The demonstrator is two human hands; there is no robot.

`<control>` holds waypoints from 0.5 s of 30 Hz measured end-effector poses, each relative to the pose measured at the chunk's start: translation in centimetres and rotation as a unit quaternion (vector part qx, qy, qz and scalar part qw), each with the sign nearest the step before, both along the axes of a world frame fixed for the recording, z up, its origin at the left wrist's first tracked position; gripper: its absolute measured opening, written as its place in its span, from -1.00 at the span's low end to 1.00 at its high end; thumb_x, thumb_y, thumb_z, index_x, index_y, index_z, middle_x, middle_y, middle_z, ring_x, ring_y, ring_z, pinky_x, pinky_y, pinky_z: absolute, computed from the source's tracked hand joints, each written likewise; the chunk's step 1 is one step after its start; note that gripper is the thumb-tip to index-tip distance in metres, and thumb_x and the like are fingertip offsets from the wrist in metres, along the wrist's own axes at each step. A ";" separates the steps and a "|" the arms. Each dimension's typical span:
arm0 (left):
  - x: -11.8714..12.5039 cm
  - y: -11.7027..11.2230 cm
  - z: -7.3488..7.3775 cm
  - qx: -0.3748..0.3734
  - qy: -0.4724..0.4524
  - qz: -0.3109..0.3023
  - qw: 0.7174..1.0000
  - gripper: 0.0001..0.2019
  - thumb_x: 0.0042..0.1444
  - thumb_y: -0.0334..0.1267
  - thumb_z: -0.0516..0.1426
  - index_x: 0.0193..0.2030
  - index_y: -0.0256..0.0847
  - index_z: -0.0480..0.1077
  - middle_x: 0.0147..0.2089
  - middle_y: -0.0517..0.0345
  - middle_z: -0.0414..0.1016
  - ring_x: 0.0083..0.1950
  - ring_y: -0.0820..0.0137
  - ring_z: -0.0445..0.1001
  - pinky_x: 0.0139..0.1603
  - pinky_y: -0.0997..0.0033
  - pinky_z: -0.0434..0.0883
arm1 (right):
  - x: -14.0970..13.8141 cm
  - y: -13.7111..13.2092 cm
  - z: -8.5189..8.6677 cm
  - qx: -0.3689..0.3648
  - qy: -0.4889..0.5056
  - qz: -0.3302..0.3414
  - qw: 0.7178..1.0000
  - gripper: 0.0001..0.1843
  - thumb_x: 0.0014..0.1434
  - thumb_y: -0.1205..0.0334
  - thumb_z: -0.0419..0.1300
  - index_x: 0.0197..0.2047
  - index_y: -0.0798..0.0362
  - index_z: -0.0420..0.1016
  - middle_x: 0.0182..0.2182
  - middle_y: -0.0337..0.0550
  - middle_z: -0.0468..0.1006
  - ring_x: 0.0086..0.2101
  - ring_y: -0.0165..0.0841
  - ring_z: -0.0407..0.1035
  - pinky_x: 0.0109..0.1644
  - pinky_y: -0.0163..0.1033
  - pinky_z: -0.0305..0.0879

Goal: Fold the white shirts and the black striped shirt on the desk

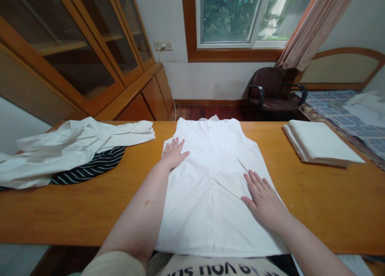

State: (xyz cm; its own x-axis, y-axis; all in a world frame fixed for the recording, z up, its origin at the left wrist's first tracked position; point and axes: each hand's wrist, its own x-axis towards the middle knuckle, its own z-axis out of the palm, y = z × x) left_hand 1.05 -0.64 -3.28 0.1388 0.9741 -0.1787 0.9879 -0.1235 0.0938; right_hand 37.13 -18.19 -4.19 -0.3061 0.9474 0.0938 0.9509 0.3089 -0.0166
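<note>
Brown wooden bench (60, 216), ten o'clock: crumpled white fabric garment (78, 141) over black, white-striped cloth (92, 168). Left hand (173, 155) flat, spread wide, at ten o'clock on white buttoned fabric shirt (207, 157), dial centre. Right hand (263, 199) flat, fingers slightly parted, shirt's four o'clock. Two o'clock: folded white cloth stack (323, 141).

A dark armchair (266, 85) stands near a pink curtain (320, 27), between a glass-doored cabinet (98, 51) and a bed (326, 97).
</note>
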 end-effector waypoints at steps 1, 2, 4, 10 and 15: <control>0.0 0.0 0.0 0.000 0.001 -0.001 1.000 -0.27 0.19 0.19 -0.18 0.41 -0.12 -0.17 0.46 -0.01 -0.37 0.44 0.19 -0.36 0.37 0.04 -0.23 | 0.0 0.0 0.1 -0.004 0.000 -0.001 1.000 -0.25 0.27 -0.11 -0.09 0.39 0.13 -0.08 0.33 0.08 0.00 0.29 -0.13 -0.10 0.30 0.07 -0.04; 0.0 -0.1 0.1 0.001 0.002 -0.001 1.000 -0.28 0.20 0.18 -0.18 0.41 -0.12 -0.17 0.46 -0.01 -0.36 0.44 0.19 -0.36 0.37 0.04 -0.22 | 0.0 0.0 0.2 -0.006 0.001 -0.002 1.000 -0.26 0.27 -0.10 -0.09 0.38 0.12 -0.07 0.33 0.08 0.00 0.29 -0.13 -0.10 0.30 0.07 -0.04; 0.1 -0.2 0.3 0.005 0.004 -0.002 1.000 -0.28 0.20 0.18 -0.18 0.41 -0.12 -0.17 0.46 -0.01 -0.35 0.44 0.19 -0.35 0.37 0.04 -0.21 | -0.1 0.0 0.3 -0.009 0.006 -0.004 1.000 -0.26 0.27 -0.10 -0.08 0.38 0.12 -0.06 0.33 0.07 0.01 0.29 -0.13 -0.09 0.30 0.07 -0.04; 0.2 -0.5 0.4 0.012 0.012 0.000 1.000 -0.29 0.20 0.16 -0.17 0.41 -0.13 -0.15 0.46 -0.01 -0.32 0.44 0.18 -0.32 0.37 0.04 -0.19 | -0.2 -0.3 0.3 -0.011 0.014 -0.006 1.000 -0.27 0.26 -0.09 -0.07 0.38 0.09 -0.06 0.33 0.05 0.01 0.29 -0.13 -0.10 0.30 0.08 -0.05; 0.1 -1.1 0.1 0.019 0.013 -0.001 1.000 -0.29 0.20 0.16 -0.16 0.41 -0.12 -0.14 0.46 -0.01 -0.30 0.44 0.19 -0.31 0.37 0.05 -0.19 | -0.4 -1.0 0.5 -0.017 0.006 -0.013 1.000 -0.29 0.26 -0.09 -0.07 0.37 0.12 0.00 0.32 0.05 0.02 0.29 -0.13 -0.08 0.30 0.08 -0.03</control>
